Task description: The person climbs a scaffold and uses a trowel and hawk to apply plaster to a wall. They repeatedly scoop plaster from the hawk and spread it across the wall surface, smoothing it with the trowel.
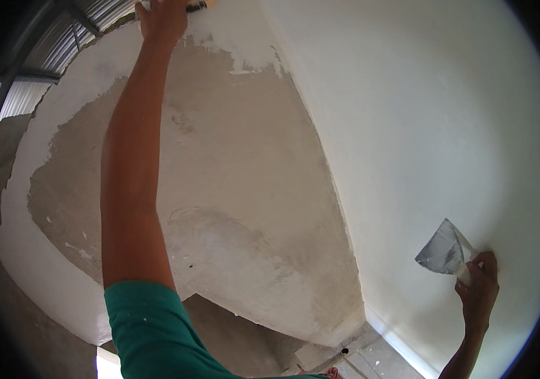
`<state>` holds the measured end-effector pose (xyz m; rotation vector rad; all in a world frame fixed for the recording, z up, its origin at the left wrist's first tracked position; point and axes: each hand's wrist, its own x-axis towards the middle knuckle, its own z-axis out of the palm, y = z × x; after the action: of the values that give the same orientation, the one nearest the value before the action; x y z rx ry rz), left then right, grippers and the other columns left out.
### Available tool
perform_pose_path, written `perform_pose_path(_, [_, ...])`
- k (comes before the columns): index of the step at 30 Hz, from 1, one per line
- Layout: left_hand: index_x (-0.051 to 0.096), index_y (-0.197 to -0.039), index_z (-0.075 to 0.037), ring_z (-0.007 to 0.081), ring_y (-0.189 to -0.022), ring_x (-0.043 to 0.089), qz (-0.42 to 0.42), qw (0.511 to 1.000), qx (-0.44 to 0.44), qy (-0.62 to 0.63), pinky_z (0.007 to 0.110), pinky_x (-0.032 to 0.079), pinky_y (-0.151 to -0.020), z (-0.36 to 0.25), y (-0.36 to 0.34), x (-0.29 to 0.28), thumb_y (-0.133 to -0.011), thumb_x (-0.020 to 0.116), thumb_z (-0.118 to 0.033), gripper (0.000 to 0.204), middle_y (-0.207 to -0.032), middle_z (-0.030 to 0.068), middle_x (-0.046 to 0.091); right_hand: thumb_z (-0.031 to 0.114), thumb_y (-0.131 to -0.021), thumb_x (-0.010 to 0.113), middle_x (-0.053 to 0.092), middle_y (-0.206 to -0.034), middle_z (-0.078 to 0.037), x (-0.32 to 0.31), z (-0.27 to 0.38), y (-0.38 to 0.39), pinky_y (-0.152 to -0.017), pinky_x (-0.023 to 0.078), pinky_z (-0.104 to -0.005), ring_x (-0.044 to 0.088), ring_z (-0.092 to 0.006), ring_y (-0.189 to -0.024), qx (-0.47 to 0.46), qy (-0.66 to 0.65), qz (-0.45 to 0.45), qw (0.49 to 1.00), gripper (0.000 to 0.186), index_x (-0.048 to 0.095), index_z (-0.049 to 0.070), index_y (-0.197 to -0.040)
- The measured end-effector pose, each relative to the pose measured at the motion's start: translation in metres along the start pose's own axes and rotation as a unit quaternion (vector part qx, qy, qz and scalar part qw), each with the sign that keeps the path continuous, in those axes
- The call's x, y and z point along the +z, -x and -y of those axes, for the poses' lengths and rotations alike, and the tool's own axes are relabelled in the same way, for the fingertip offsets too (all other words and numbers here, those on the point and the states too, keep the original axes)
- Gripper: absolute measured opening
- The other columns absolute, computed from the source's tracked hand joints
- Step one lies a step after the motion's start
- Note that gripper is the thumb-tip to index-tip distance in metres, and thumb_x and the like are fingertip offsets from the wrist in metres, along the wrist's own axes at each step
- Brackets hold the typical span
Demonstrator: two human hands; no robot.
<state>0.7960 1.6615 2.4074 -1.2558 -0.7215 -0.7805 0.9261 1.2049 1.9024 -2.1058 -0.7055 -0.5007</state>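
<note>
My left hand (164, 20) reaches high up to the painted or plastered wall, at the top edge of the view. Its fingers are closed round a tool with a dark, tan-tipped handle (198, 6); the rest of that tool is hidden or cut off. Low on the right, my right hand (479, 292) grips a putty knife (441, 249) by its handle, the wide blade pointing up and left. Grey-white smears cover the blade. White filler (20, 208) borders the bare grey-brown plaster (244, 145) on the wall before me.
A smooth white wall (409, 126) meets the plastered one at a corner on the right. Corrugated roofing (61, 47) and dark beams (27, 72) show at upper left. Below lie a sloped lower edge, a darker recess (225, 335) and floor tiles (377, 357).
</note>
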Motion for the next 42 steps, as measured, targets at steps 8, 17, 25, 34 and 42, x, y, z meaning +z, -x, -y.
perform_pose_path(8, [0.051,-0.135,-0.021,0.0333,-0.13,0.042,0.026,0.987,0.091,0.129,0.06,0.022,-0.11,-0.055,0.165,-0.055,-0.082,0.056,-0.001,0.056,-0.136,0.0019,0.053,-0.007,-0.05,0.075,0.052,-0.101,-0.008,-0.001,-0.004,-0.001,-0.066,0.052,-0.0366,0.06,-0.0259,-0.084,-0.007,0.026,-0.011,1.0,0.036,0.062,0.001,-0.083])
perform_pose_path(17, [0.048,-0.139,-0.029,0.0321,-0.13,0.042,-0.056,0.998,0.01,0.004,0.06,0.027,-0.108,-0.013,0.006,-0.031,-0.088,0.056,-0.006,0.057,-0.138,-0.0024,0.052,-0.008,-0.052,0.074,0.052,-0.102,-0.008,0.002,-0.002,0.003,-0.068,0.052,-0.0375,0.058,-0.026,-0.087,0.0,-0.003,-0.003,1.0,0.036,0.061,-0.001,-0.085])
perform_pose_path(25, [0.049,-0.138,-0.029,0.0309,-0.13,0.043,-0.009,0.999,-0.025,-0.028,0.061,0.026,-0.108,-0.027,-0.018,-0.004,-0.093,0.049,-0.012,0.048,-0.136,-0.0012,0.054,-0.007,-0.05,0.076,0.053,-0.1,-0.007,0.002,-0.004,0.003,-0.066,0.053,-0.0366,0.06,-0.0238,-0.086,0.017,0.011,0.002,1.0,0.038,0.063,0.001,-0.084])
perform_pose_path(34, [0.048,-0.138,-0.022,0.0328,-0.132,0.04,0.031,0.991,0.087,0.101,0.059,0.021,-0.112,-0.075,0.133,-0.047,-0.084,0.054,-0.002,0.058,-0.141,0.0012,0.05,-0.007,-0.05,0.076,0.053,-0.101,-0.007,0.003,-0.009,0.0,-0.066,0.053,-0.0358,0.061,-0.0241,-0.084,0.024,0.0,0.006,1.0,0.036,0.063,0.001,-0.083])
perform_pose_path(42, [0.051,-0.135,-0.025,0.0322,-0.13,0.041,-0.084,0.995,-0.004,0.051,0.06,0.024,-0.109,0.02,0.065,-0.028,-0.084,0.056,-0.006,0.055,-0.137,-0.0019,0.052,-0.006,-0.049,0.075,0.053,-0.1,-0.008,0.002,-0.008,0.0,-0.066,0.051,-0.037,0.06,-0.0268,-0.086,-0.013,0.0,-0.007,1.0,0.037,0.061,0.001,-0.083])
